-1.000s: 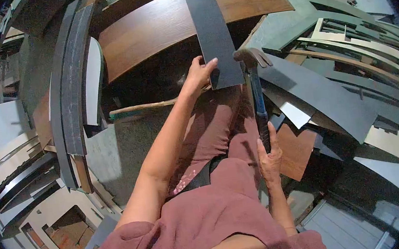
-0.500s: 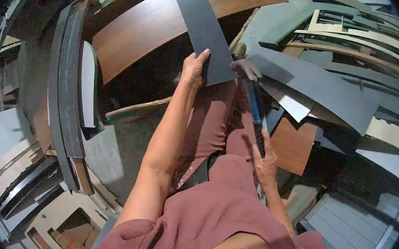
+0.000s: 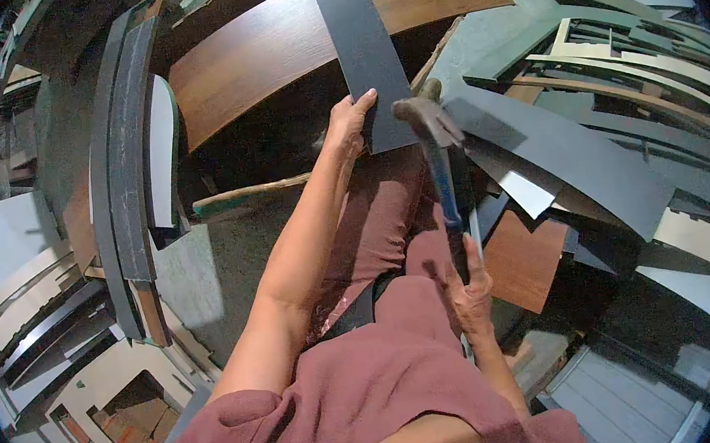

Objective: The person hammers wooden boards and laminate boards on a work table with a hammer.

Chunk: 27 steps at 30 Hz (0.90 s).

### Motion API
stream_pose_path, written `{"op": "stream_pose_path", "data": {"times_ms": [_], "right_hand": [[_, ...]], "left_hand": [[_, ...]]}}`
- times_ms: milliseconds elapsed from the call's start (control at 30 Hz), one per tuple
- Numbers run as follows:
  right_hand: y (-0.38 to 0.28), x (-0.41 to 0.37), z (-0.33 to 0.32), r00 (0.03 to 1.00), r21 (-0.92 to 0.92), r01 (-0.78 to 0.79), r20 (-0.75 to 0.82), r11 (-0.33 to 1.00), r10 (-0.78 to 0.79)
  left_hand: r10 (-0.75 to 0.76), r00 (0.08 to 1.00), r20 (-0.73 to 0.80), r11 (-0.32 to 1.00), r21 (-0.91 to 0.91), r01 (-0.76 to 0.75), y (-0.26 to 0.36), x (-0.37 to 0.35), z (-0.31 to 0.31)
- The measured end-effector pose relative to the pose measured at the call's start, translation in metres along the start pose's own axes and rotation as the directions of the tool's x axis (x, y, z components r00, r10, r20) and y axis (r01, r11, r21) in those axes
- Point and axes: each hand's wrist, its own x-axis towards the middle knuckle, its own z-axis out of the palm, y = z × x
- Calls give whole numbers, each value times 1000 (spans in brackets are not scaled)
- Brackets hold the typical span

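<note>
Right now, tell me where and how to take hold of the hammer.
The hammer is probably best gripped by its dark grip, coming from the body side, as the right hand does. The slim handle points back toward the body, and the head with its claw is at the far end.

Dusty mauve short-sleeved cloth top (image 3: 371, 375), matching mauve trousers (image 3: 388, 209) in the centre; pale floral print and a black patch (image 3: 356, 312) show at the waist.
</note>
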Motion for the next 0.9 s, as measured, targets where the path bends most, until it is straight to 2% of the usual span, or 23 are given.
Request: {"op": "stream_pose_path", "data": {"times_ms": [33, 100, 133, 167, 233, 267, 300, 367, 400, 433, 533, 600, 633, 667, 700, 733, 767, 800, 833, 867, 900], "right_hand": [[0, 1, 3, 1000, -2, 2, 1, 1000, -2], [2, 4, 11, 991, -78, 134, -10, 988, -135], [3, 5, 14, 997, -71, 58, 61, 996, -53], [2, 4, 15, 994, -65, 78, 78, 995, -73], [0, 6, 18, 996, -148, 88, 46, 985, -82], [3, 9, 20, 985, -177, 170, 35, 969, -166], [-9, 12, 17, 996, -73, 6, 90, 997, 1], [-9, 28, 18, 985, -70, 169, 37, 983, -167], [-18, 41, 16, 975, -89, 220, 54, 971, -216], [-39, 55, 14, 970, -85, 240, 66, 967, -235], [-96, 103, 25, 963, -171, 260, 122, 950, -242], [-120, 139, 46, 927, -361, 368, 213, 857, -309], [-127, 159, 66, 886, -401, 462, 178, 791, -427], [-133, 180, 87, 862, -412, 504, 178, 759, -475], [-143, 197, 109, 877, -481, 478, 210, 735, -433], [-152, 213, 129, 893, -550, 447, 232, 705, -385], [-149, 228, 150, 860, -501, 508, 243, 701, -449], [-154, 236, 165, 833, -539, 541, 240, 645, -498], [-149, 249, 188, 840, -564, 527, 230, 636, -492], [-144, 254, 203, 822, -558, 538, 181, 632, -539], [-136, 259, 215, 801, -585, 548, 161, 598, -576]], "left_hand": [[14, 1000, 2, 1000, 2, -14, 0, 1, -1], [17, 1000, 6, 1000, 26, -17, -3, 4, -2], [23, 1000, 9, 998, 52, -24, -1, 5, -3], [16, 1000, -6, 1000, -11, -16, -4, 3, -1], [28, 1000, 10, 999, 20, -28, -6, 7, -5], [59, 998, 26, 998, 38, -60, -13, 15, -10], [84, 995, 45, 995, 55, -86, -18, 21, -15], [74, 997, 39, 995, 67, -76, -3, 2, -7], [80, 996, 38, 997, -3, -80, -1, -3, -4], [88, 995, 41, 994, -72, -85, 0, -5, -1], [116, 993, -3, 992, -52, -116, -9, 1, -1], [171, 985, 18, 979, -112, -167, -18, 4, -5], [176, 981, 86, 977, -139, -164, -14, -4, -7], [186, 979, 87, 976, -133, -173, 11, -35, 3], [375, 921, -102, 816, 509, -276, 52, -82, 27], [615, 779, -119, 329, 937, -116, 76, -106, 41], [619, 779, -100, 315, 940, -130, 36, -82, 15], [492, 863, -111, 622, 739, -260, -6, -51, 1], [352, 934, -55, 853, 431, -296, -27, 6, -5], [279, 955, -102, 850, 489, -196, -50, 33, -11], [270, 960, -77, 917, 324, -233, -24, 5, 1]]}}
